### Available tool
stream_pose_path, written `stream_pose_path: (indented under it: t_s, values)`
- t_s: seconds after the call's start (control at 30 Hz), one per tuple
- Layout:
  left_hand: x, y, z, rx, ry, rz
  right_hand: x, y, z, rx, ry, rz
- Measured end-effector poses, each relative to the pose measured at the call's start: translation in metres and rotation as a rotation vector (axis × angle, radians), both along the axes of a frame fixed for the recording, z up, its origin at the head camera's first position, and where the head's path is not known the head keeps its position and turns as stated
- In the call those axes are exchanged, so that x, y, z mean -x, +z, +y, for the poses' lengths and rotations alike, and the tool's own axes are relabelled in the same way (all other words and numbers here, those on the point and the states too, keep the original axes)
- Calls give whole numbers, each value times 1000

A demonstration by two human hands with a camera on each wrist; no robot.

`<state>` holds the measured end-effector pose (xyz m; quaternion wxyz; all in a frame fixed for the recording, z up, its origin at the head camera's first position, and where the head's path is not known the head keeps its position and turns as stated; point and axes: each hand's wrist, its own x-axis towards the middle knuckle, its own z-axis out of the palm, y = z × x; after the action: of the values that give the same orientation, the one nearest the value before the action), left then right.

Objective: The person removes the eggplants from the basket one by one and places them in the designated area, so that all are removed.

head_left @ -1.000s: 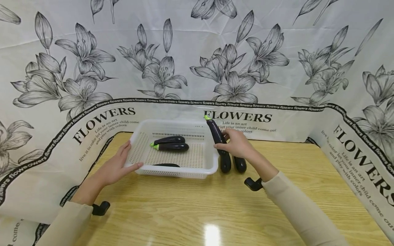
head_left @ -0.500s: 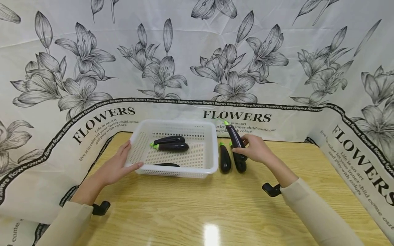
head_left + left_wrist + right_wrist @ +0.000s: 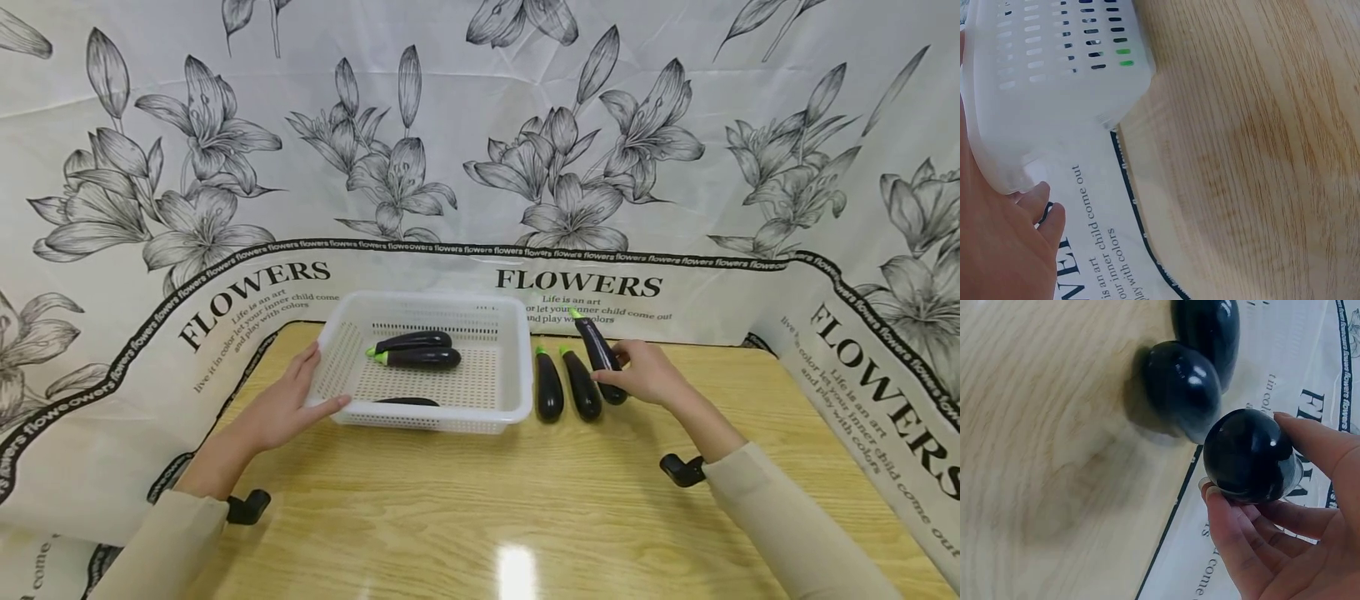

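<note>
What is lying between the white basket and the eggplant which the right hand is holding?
The head view shows one eggplant close beside the basket, then a second eggplant next to it, both lying on the wooden table.

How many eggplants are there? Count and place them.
6: the back eggplant, middle eggplant and mostly hidden front eggplant in the basket; left eggplant and right eggplant on the table beside it; the held eggplant in the right hand. The basket's wall may hide more.

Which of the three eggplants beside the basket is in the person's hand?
The rightmost eggplant in the head view: the right hand grips it, while the other two eggplants lie on the table, nearer the basket.
</note>
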<state>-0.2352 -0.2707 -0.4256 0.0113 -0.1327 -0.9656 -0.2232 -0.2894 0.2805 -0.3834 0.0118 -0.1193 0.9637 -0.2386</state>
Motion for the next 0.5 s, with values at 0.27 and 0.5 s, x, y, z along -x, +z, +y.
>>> stream_pose_path:
  t_s: [0.27, 0.5]
  values:
    - [0, 2, 0, 7, 3, -2, 1, -10, 14, -18, -36, -42]
    - [0, 2, 0, 8, 5, -8, 6, -21, 26, -37, -38, -56]
